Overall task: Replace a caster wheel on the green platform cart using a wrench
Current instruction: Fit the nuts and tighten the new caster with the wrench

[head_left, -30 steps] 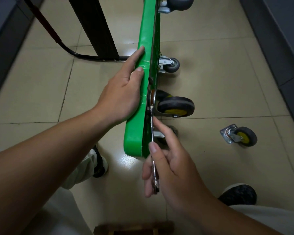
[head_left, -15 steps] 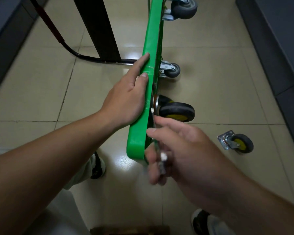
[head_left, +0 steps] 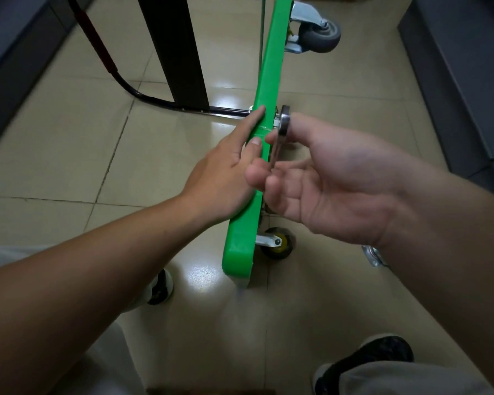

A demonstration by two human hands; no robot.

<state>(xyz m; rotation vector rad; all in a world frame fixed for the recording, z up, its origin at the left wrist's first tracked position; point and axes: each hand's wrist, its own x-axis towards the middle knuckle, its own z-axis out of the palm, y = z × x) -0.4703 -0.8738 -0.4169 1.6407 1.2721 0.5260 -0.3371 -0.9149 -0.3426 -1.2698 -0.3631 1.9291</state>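
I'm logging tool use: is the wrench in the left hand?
No, the right hand pinches the wrench beside the green cart, while the left hand rests on the cart's edge.

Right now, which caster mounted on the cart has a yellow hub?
The near caster, at the end of the green cart closest to you, below the right hand holding the wrench: black tyre, yellow hub. The far caster is grey.
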